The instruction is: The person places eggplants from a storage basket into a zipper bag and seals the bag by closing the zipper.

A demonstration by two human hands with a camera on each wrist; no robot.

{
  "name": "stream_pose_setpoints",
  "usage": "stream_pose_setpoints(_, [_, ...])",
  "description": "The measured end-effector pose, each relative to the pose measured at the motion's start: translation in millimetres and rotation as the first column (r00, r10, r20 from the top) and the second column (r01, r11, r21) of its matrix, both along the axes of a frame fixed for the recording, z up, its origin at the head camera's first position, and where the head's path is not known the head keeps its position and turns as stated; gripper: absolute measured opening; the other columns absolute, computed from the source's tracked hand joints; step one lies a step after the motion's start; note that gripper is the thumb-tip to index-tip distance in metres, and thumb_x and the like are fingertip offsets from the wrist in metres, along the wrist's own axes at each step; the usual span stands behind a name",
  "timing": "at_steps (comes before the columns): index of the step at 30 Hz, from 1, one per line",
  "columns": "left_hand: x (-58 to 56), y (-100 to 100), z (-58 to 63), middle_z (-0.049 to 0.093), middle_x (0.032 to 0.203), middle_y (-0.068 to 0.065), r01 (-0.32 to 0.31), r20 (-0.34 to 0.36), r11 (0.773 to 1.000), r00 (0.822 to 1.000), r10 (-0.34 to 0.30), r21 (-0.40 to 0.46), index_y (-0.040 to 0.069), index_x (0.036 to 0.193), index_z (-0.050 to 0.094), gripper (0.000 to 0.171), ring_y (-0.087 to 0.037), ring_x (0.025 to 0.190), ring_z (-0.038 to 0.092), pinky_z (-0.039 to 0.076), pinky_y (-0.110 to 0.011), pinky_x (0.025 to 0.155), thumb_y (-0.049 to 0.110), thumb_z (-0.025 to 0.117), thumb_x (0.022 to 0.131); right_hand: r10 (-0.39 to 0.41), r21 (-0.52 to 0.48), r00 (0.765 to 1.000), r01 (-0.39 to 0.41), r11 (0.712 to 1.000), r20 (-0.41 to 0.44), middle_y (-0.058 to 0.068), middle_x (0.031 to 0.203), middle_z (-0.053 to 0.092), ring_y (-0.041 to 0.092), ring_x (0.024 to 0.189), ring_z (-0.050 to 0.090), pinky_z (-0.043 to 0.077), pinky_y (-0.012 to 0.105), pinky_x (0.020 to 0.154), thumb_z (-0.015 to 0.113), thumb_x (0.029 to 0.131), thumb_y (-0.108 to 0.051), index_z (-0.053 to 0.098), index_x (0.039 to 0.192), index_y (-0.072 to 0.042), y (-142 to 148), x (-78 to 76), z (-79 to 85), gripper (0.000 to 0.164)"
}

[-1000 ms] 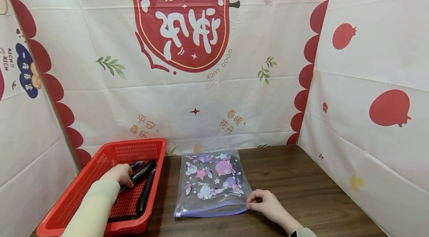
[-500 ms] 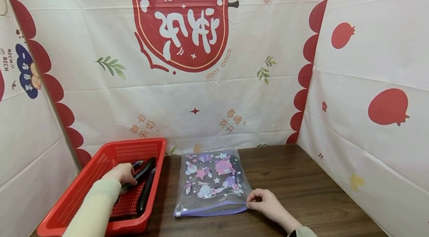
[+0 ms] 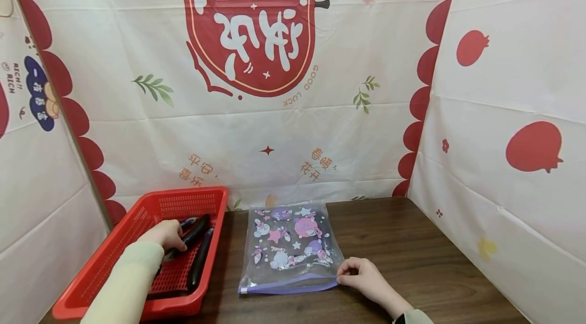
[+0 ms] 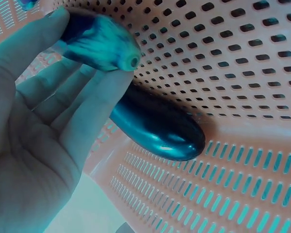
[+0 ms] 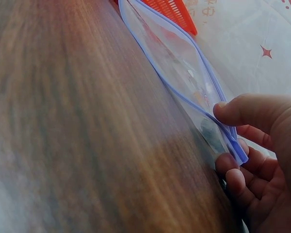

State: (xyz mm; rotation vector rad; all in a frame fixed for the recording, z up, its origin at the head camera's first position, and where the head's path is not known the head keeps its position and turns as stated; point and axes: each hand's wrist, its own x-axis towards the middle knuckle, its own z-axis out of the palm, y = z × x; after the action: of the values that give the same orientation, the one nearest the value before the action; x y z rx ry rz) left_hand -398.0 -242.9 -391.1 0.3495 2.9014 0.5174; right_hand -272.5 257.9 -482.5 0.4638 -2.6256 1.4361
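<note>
Inside the red basket (image 3: 215,197), my left hand (image 3: 160,236) grips a dark purple eggplant (image 3: 198,230) near its stem end. The left wrist view shows the thumb on one side of its pale calyx (image 4: 104,43) and fingers on the other. Another glossy eggplant (image 4: 160,126) lies beneath it along the basket. To the right, a clear zip bag (image 3: 293,247) with pink and purple cartoon prints lies flat on the table. My right hand (image 3: 366,281) pinches the right end of its purple zip strip (image 5: 235,143), and the bag's mouth gapes a little.
More dark eggplants, including one along the right wall (image 3: 199,263), lie in the basket. A white slider (image 3: 243,290) sits at the zip's left end. The brown wooden table (image 3: 389,237) is bounded by printed white cloth (image 3: 357,151) at the back and sides.
My left hand and the eggplant in it have shifted very slightly within the basket. The right hand and the bag have stayed in place.
</note>
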Motion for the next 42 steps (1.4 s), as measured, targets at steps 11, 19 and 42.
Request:
stream_pose_setpoints(11, [15.7,7,16.2,0.037,0.051,0.002,0.033,0.032,0.999,0.999,-0.032,-0.02,0.009,0.059,0.056,0.03,-0.012,0.047,0.034,0.033,-0.028,0.049,0.012,0.079,0.077,0.006,-0.005,1.0,-0.006,1.0,0.013,-0.004,0.076,0.059,0.004,0.068,0.051,0.043,0.023,0.062,0.075,0.08,-0.007,0.069,0.081,-0.005,4,-5.1,-5.8,0.006])
stream_pose_setpoints(19, [22.8,8,28.8,0.038,0.053,0.002,0.076,0.006,0.997,0.997,-0.075,-0.031,0.008,0.06,0.055,0.03,-0.012,0.048,0.036,0.034,-0.028,0.05,0.012,0.08,0.077,-0.008,-0.004,1.0,0.008,1.0,0.011,0.0,0.075,0.059,0.006,0.068,0.051,0.042,0.023,0.063,0.074,0.079,-0.003,0.068,0.079,-0.002,-6,9.8,21.2,0.006])
stream_pose_setpoints(42, [45.6,-5,38.6,0.055,0.066,-0.006,0.064,0.012,0.998,0.998,-0.064,0.015,0.005,0.073,0.062,0.02,-0.016,0.051,0.058,0.051,-0.032,0.047,0.014,0.079,0.078,0.018,-0.02,0.999,-0.017,1.0,0.034,0.004,0.076,0.06,0.008,0.069,0.052,0.043,0.023,0.064,0.072,0.079,-0.002,0.066,0.08,0.002,-11,19.7,35.7,0.007])
